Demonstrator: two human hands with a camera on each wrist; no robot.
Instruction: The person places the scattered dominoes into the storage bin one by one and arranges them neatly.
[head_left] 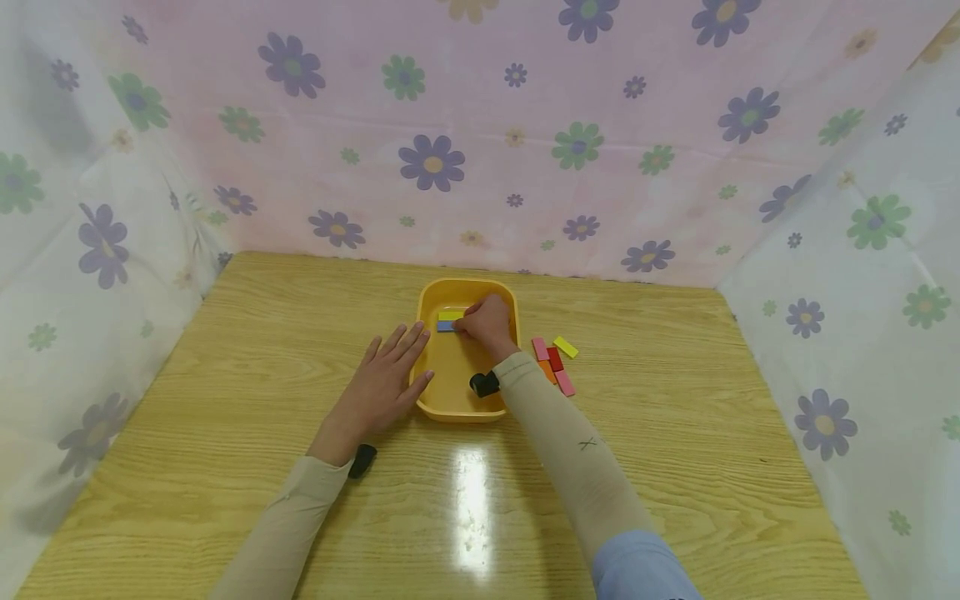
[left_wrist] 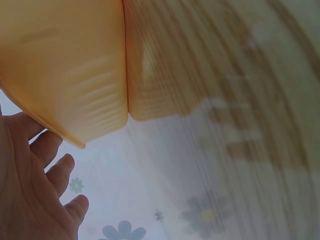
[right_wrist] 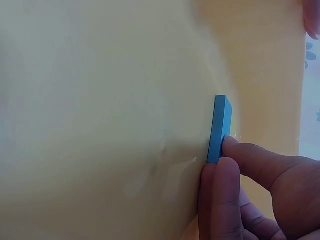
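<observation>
My right hand reaches into a yellow-orange plastic tub and pinches the end of a blue block between thumb and fingers. That flat block lies on the tub's floor, directly against a yellow block on its far side. My left hand rests at the tub's left rim with its fingers spread and extended. In the left wrist view, its fingers touch the outside of the tub near the rim.
Right of the tub, several flat blocks lie on the wooden table: pink, red, orange and yellow. Flower-patterned cloth hangs behind and on both sides.
</observation>
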